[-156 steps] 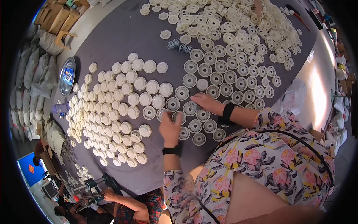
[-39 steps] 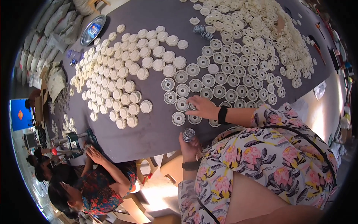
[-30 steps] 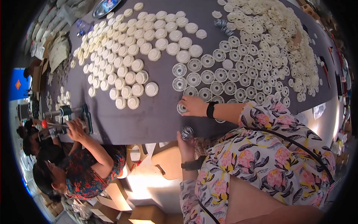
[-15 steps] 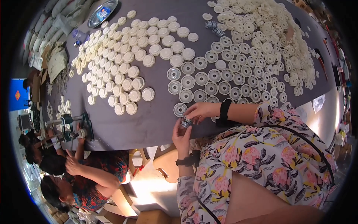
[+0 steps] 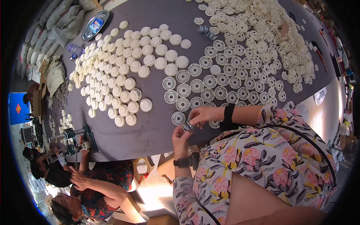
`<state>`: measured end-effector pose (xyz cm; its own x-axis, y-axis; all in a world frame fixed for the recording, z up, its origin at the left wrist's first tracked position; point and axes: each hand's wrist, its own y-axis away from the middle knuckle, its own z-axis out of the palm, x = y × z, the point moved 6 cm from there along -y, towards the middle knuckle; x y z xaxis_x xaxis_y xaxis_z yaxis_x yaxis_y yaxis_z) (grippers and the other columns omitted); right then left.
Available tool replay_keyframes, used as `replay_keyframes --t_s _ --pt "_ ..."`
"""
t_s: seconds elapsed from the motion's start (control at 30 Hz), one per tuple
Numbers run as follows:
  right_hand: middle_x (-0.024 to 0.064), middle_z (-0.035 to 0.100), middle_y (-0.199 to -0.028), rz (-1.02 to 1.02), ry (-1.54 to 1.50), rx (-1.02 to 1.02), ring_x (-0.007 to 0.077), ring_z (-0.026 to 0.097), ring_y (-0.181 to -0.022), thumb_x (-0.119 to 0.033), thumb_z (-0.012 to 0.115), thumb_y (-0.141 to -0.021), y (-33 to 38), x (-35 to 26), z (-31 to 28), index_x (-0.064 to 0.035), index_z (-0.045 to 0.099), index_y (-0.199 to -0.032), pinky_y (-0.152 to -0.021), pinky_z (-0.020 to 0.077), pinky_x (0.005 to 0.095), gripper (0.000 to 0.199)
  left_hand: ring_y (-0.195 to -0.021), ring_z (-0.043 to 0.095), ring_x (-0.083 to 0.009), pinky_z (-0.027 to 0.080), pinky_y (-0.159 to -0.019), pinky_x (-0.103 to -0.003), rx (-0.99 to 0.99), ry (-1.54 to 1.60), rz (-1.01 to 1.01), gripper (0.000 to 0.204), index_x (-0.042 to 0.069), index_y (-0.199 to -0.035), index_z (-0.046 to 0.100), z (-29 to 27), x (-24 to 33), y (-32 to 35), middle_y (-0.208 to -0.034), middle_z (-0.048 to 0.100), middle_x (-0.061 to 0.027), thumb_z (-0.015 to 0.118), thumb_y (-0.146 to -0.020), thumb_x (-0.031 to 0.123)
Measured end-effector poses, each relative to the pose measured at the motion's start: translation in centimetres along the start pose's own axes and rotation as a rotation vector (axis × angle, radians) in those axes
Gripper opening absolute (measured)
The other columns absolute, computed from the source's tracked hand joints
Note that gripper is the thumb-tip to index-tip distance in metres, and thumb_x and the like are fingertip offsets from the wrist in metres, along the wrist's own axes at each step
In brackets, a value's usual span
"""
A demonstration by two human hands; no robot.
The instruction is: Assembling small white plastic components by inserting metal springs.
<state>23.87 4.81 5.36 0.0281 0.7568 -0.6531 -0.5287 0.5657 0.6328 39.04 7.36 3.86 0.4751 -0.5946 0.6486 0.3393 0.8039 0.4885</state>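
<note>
My left hand (image 5: 180, 135) holds a small stack of shiny metal rings (image 5: 188, 126) between thumb and fingers, just over the table's near edge. The fingers of my right hand (image 5: 204, 114) are pinched at the upper end of this stack. Right beyond my hands lies a round white plastic disc (image 5: 178, 118) with a dark centre hole, flat on the table. Many similar discs spread in rows to the right. Shiny metal shows in a few at the left of these rows, such as one disc (image 5: 169, 83).
Domed white caps (image 5: 146, 105) cover the grey table's left half. A large heap of white discs (image 5: 258, 22) is at the far right, with more metal rings (image 5: 206, 32) beside it. A metal tray (image 5: 87, 34) sits far left. A co-worker's hand (image 5: 79, 180) is near a clamped press (image 5: 89, 138).
The view has shifted slightly, so table items appear moved left. My hands stay together at the ring stack, with the right fingers slightly shifted. The co-worker's arm has moved lower.
</note>
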Motion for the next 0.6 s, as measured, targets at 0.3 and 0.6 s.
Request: replay_keyframes --t_s 0.3,0.6 --pt "0.0062 0.058 -0.089 -0.162 -0.046 0.083 0.0125 0.059 -0.079 -0.020 0.068 -0.079 0.8 -0.7 -1.8 -0.0009 0.052 -0.102 -0.067 0.0519 0.0268 0.034 -0.070 0.063 -0.0167 0.056 -0.068 -0.034 -0.023 0.034 -0.156 0.015 0.004 -0.096 0.054 0.6 -0.9 -2.2 -0.085 0.063 -0.0078 0.060 -0.085 0.014" --pt "0.0102 0.052 -0.091 -0.653 1.100 0.466 0.0256 0.055 -0.083 -0.024 0.067 -0.070 1.2 -6.4 -5.2 -0.0051 0.052 -0.099 -0.070 0.0464 0.0365 0.038 -0.072 0.064 -0.0210 0.054 -0.066 -0.035 0.112 0.228 -0.403 0.029 0.008 -0.097 0.056 -3.2 -5.5 -1.9 -0.083 0.064 -0.0085 0.052 -0.091 0.036"
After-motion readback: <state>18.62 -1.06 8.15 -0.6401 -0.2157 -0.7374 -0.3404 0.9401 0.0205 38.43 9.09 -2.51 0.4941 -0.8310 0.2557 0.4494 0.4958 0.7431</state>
